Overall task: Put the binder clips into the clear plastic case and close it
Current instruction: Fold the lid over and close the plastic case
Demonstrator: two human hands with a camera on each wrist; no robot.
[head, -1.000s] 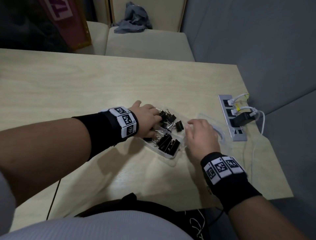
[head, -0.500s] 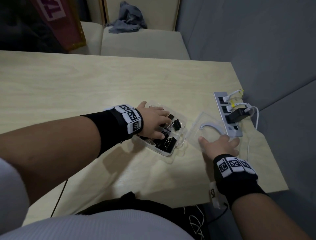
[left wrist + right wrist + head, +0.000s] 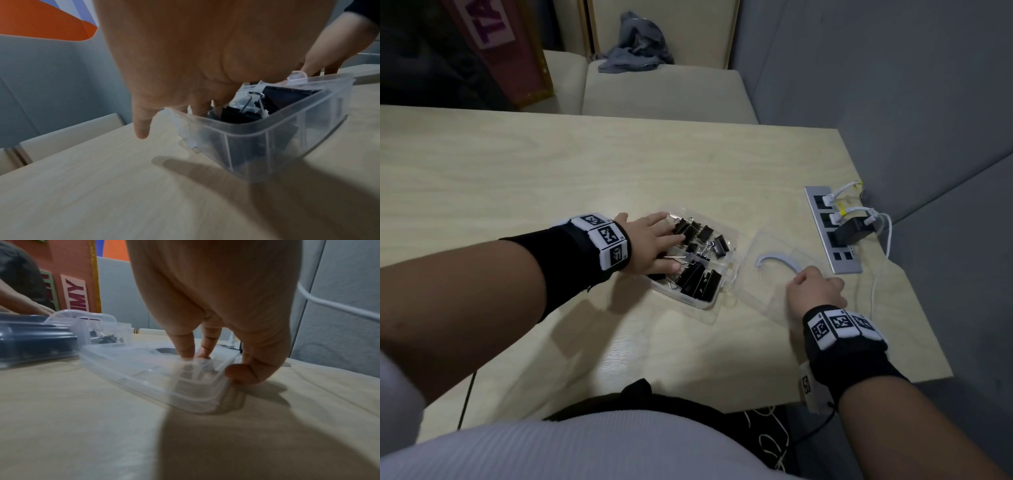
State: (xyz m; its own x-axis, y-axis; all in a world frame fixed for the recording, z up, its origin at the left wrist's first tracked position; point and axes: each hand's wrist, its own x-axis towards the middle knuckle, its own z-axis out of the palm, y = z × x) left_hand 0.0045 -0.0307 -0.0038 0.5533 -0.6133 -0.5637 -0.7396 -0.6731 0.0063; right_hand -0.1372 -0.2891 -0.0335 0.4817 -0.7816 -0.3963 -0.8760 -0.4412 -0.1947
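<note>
The clear plastic case (image 3: 702, 302) lies open at mid-table with several black binder clips (image 3: 698, 279) piled inside. My left hand (image 3: 671, 245) lies flat over the clips on the case's left side with straight fingers; the left wrist view shows its fingertips (image 3: 205, 110) reaching down among the clips (image 3: 242, 115) inside the case wall (image 3: 267, 134). The clear lid (image 3: 763, 294) lies flat to the right of the case. My right hand (image 3: 810, 286) pinches the lid's near right corner. In the right wrist view, its thumb (image 3: 244, 372) is outside the lid's (image 3: 144, 368) rim and its fingers on top.
A silver power strip (image 3: 840, 263) with white cables and a black adapter (image 3: 854, 231) sits just beyond the lid, near the table's right edge. A grey wall stands to the right. Beyond the table a beige bench carries a grey cloth (image 3: 637, 48).
My right hand left the case, moved right and toward me, and took hold of the lid's near corner. My left hand stayed on the clips, its fingers now flatter.
</note>
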